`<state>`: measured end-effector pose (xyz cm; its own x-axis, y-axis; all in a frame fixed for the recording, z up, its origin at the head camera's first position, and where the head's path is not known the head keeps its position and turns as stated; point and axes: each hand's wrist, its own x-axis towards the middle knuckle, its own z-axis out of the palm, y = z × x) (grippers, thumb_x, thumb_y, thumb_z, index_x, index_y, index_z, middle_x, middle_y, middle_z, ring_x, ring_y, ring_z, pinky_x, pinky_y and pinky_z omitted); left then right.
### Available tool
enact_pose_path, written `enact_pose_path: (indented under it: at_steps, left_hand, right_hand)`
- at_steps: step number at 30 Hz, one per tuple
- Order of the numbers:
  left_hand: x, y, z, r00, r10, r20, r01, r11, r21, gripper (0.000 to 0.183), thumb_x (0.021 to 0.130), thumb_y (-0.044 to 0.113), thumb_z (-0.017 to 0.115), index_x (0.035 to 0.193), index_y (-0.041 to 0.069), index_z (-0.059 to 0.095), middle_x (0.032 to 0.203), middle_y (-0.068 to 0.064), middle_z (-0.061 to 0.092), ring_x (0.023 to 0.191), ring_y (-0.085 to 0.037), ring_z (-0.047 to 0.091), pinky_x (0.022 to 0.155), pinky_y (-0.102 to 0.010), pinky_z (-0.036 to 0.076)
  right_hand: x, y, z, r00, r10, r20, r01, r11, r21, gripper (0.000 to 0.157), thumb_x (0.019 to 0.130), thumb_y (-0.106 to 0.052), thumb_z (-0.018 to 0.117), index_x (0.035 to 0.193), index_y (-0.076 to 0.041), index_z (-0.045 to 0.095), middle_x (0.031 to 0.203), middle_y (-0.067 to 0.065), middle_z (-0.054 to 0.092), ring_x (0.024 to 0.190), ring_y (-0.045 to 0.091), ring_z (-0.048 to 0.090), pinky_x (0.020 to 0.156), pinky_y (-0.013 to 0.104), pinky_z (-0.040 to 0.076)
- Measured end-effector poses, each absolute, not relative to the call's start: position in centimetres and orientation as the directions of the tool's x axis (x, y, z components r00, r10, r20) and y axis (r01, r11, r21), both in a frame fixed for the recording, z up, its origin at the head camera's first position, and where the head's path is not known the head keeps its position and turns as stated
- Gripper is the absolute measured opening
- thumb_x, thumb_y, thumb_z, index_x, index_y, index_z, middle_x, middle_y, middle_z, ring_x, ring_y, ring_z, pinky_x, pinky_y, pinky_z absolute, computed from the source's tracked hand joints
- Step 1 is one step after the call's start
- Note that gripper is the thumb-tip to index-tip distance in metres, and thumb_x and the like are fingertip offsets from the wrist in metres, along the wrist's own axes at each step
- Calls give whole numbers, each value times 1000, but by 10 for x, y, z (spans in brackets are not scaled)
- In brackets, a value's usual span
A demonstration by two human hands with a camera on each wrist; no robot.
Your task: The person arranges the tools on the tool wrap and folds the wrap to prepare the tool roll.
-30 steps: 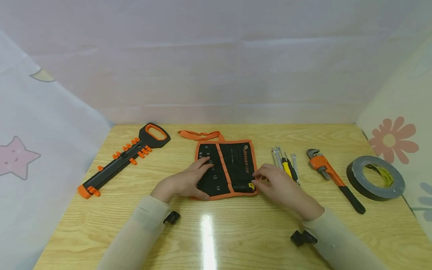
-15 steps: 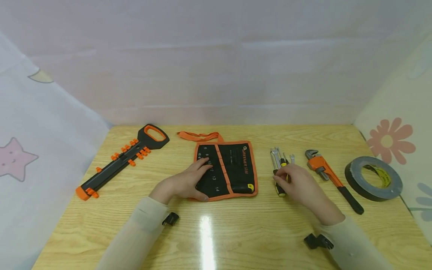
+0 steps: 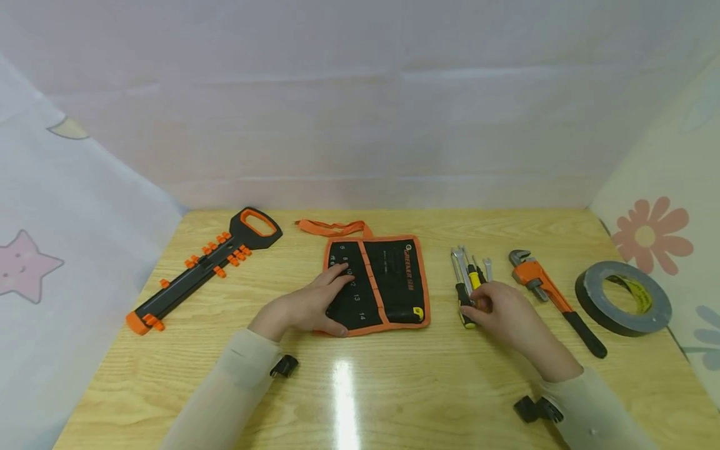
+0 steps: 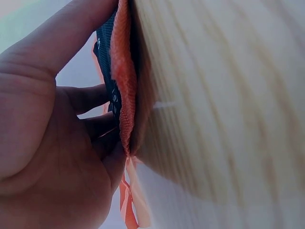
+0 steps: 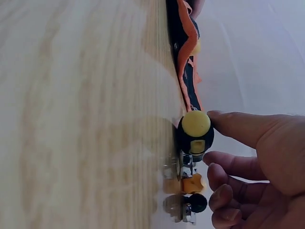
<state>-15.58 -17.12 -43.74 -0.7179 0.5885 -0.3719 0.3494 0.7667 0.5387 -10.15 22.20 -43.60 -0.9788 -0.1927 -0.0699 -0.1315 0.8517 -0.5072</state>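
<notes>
My left hand (image 3: 309,306) rests on the black tool pouch (image 3: 396,269) with orange trim, fingers spread over its printed numbers and thumb at the near edge. A yellow-and-black handle end (image 3: 417,314) shows in the pouch's nearest pocket. To the right, my right hand (image 3: 506,312) pinches the handle of a black-and-yellow screwdriver (image 3: 464,306) lying on the table. In the right wrist view its round yellow end (image 5: 196,125) sits between thumb and index finger, the other fingers curled beside it. Close by lie wrenches (image 3: 461,259) and a yellow-handled screwdriver (image 3: 474,278).
An orange pipe wrench (image 3: 542,278) and a roll of grey tape (image 3: 596,306) lie at the right. On the left is a black tool with orange clips (image 3: 191,281). An orange strap (image 3: 332,226) trails behind the pouch on the wooden table (image 3: 416,387).
My right hand has moved right from the pouch to the loose tools, then slightly down onto the screwdriver handle. The left hand has stayed on the pouch.
</notes>
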Motion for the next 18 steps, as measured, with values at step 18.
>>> enact_pose_path:
  at_steps: [18]
  left_hand:
    - [-157,-172,-439,-716,596,-363,360,761,540,113,88,41,92,173,11,24,184,-12,-1,170,-38,3,133,-60,27]
  right_hand:
    - [-108,212,-440,-969,-187,-164,-90,879,-469,36,95,-39,84,90,-4,78,81,4,61,74,17,52,68,35,48]
